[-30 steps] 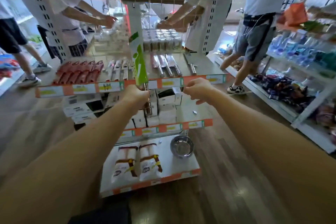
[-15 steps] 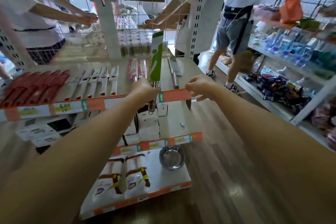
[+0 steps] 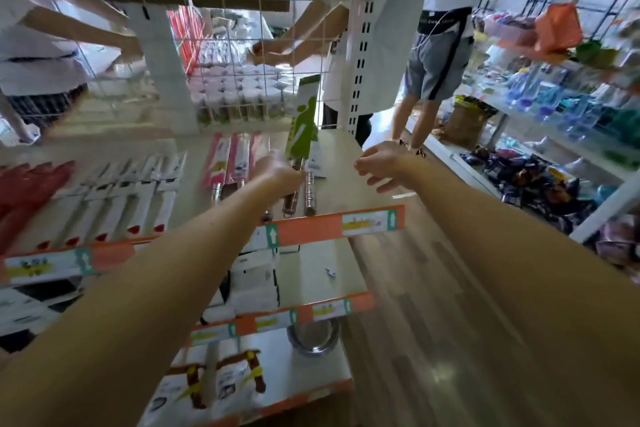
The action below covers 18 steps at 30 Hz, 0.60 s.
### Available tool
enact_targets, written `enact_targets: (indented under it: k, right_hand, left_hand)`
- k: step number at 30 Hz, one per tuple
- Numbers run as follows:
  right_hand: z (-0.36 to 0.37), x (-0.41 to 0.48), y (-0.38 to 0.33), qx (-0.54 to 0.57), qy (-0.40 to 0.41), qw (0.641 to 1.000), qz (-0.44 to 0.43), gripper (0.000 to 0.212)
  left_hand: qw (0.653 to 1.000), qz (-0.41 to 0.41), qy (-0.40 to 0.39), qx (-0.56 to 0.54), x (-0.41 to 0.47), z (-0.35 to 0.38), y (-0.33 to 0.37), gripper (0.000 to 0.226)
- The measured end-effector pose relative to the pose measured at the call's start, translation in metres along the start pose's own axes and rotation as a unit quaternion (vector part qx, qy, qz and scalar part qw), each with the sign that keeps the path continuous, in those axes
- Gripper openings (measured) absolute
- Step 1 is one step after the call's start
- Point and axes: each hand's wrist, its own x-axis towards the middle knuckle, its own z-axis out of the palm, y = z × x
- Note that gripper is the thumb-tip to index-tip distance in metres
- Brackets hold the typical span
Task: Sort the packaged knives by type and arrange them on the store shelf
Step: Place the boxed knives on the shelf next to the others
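Head cam: L hand [image 3: 281, 173] grips green-packaged knife [image 3: 302, 121] at handle; blade up.

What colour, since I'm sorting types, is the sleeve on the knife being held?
Green with white shapes on the packaged knife; head view shows it.

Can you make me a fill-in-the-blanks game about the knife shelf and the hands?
1. The knife package held by the left hand is white and ____.
2. The right hand holds ____.
3. Of the three shelves, the metal bowl sits on the ____ one.
4. The red packages lie at the ____ end of the knife shelf.

Missing words: green; nothing; bottom; left.
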Motion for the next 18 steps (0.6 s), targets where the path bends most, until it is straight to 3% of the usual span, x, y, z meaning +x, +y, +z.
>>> enact_targets:
  k: [11,18]
  right_hand:
    - [-0.016,0.041,0.005,-0.032,-0.082,0.995,-0.037,0.034]
    - [-0.01,0.053,0.015,-0.042,-0.095,0.994,-0.035,0.03]
  left_hand:
    - [0.999,-0.036,0.004,-0.012,0.015,0.026,0.02,0.021]
    - [0.998,-0.06,-0.024,-0.021,0.021,0.048,0.029,0.027]
